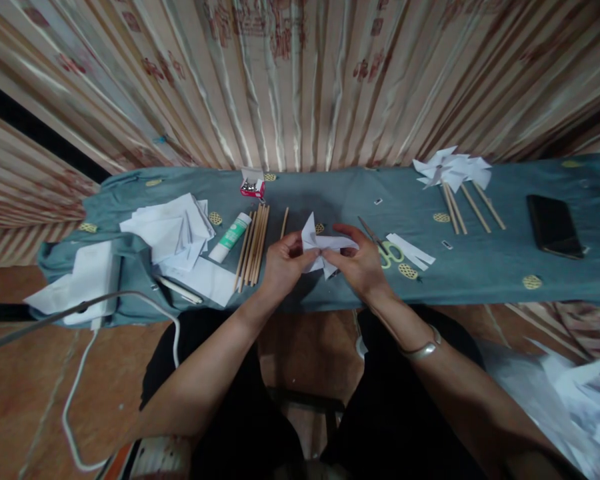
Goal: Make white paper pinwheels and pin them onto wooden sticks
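A white paper pinwheel (pixel 309 235) with folded points is held between both hands above the front part of the cloth-covered table. My left hand (pixel 283 265) grips its left side, the thumb pressing near the middle. On the other side my right hand (pixel 361 263) is closed on it, its thumb also close to the centre and its forefinger behind a paper point. Whether a pin sits in the centre is hidden by the thumbs. Just left of the hands lie several wooden sticks (pixel 254 247), with a single stick (pixel 285 223) apart from them. Scissors (pixel 391 253) lie right of my right hand.
Left on the table (pixel 485 273) are paper sheets (pixel 167 230), a glue stick (pixel 231 237), a white pen (pixel 180 291), a white power bank or adapter (pixel 91 277) with a cable, and a red box (pixel 253 188). Finished pinwheels (pixel 453 168), paper strips (pixel 414 252) and a phone (pixel 554 225) lie right.
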The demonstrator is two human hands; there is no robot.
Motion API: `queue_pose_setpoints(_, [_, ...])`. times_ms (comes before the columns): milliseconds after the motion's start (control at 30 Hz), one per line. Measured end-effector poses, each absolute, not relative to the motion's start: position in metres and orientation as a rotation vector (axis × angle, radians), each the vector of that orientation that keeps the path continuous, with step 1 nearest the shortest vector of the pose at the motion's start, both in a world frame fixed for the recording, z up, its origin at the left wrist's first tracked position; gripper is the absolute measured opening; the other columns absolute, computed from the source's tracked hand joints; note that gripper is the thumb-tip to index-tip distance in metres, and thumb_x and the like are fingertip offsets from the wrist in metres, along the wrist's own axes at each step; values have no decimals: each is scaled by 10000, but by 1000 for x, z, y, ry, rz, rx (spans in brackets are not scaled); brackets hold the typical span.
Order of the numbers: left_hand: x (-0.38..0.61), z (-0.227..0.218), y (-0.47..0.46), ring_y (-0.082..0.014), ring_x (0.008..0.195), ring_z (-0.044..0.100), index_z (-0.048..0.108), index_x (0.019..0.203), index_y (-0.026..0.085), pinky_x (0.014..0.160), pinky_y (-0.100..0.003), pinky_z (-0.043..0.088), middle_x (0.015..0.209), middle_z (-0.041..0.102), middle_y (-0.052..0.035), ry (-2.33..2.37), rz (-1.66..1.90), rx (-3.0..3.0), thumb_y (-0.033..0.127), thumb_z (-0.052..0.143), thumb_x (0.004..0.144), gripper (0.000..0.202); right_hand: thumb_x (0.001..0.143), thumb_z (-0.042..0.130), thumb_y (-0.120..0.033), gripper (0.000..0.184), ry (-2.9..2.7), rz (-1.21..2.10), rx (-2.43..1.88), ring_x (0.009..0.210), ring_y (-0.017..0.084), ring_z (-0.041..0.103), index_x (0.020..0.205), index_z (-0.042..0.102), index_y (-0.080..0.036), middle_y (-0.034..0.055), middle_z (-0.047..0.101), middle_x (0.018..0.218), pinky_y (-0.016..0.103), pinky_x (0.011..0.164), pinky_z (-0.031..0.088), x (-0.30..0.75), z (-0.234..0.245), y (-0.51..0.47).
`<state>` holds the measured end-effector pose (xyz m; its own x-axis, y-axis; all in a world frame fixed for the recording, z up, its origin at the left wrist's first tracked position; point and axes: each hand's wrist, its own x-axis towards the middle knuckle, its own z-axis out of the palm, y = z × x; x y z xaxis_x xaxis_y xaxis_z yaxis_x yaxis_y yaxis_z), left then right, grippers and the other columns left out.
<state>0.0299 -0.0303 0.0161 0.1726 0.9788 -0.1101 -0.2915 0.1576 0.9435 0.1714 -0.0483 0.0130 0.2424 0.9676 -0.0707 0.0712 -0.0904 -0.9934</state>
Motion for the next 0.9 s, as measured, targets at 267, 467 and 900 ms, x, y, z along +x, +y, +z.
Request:
queue_pose_setpoints(267, [22, 19, -28, -120, 588, 560, 746, 691, 141, 580, -232, 418, 650, 686, -2, 992, 977, 1039, 333, 849, 553, 258, 554, 781, -357, 550, -990, 1171, -1400, 667, 178, 676, 1047, 631, -163, 21, 730, 795, 283, 600, 537, 175, 14, -47])
queue_pose_setpoints(467, [19, 18, -25, -106, 560, 531, 752, 685, 137, 564, -225, 405, 624, 675, 4, 1044, 930, 1105, 339, 825, 543, 257, 555, 788, -335, 573, -991, 1234, -1360, 658, 181, 676, 1079, 617, -175, 9, 727, 763, 285, 584, 526, 176, 11, -48])
queue_pose_setpoints(900, [21, 21, -27, -132, 575, 588, 760, 674, 149, 578, -240, 450, 637, 706, -9, 1053, 953, 1005, 293, 823, 524, 217, 546, 838, -346, 579, -984, 1333, -1312, 684, 201, 694, 1068, 628, -205, 6, 735, 757, 320, 642, 550, 180, 13, -48])
